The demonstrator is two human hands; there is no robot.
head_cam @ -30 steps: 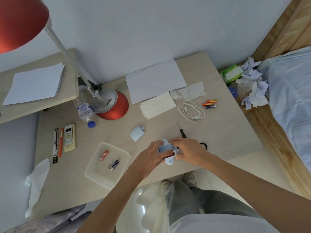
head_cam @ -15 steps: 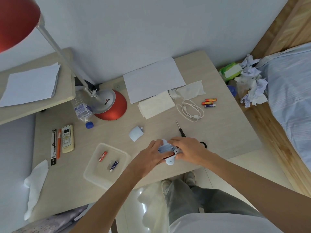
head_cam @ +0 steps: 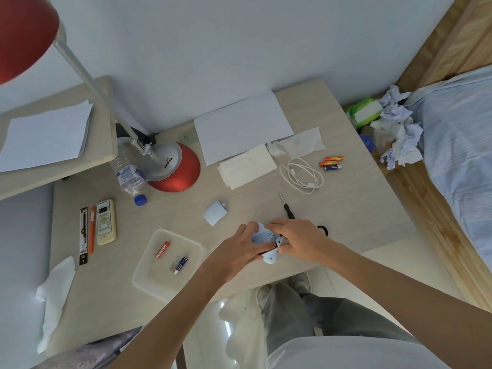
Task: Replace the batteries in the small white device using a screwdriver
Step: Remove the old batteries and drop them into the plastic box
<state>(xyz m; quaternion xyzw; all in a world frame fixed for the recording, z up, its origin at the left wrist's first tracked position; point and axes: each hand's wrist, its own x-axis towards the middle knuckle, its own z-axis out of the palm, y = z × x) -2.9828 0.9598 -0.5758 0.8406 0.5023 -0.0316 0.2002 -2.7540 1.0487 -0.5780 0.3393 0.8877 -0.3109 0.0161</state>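
Note:
The small white device lies near the desk's front edge with its battery bay facing up, a red battery partly visible in it. My left hand grips its left side. My right hand covers its right end, fingers pressing into the bay. The device's white cover rests apart to the upper left. A black-handled screwdriver lies on the desk just beyond my right hand. Three batteries sit at the right. A clear tray holds a red battery and a blue battery.
A red lamp base, a water bottle, a remote and pens stand at the left. White paper sheets, a tissue and a coiled white cable lie at the back. Crumpled tissues and a bed are to the right.
Both hands stay on the device with only slight finger shifts. The view has drifted a little.

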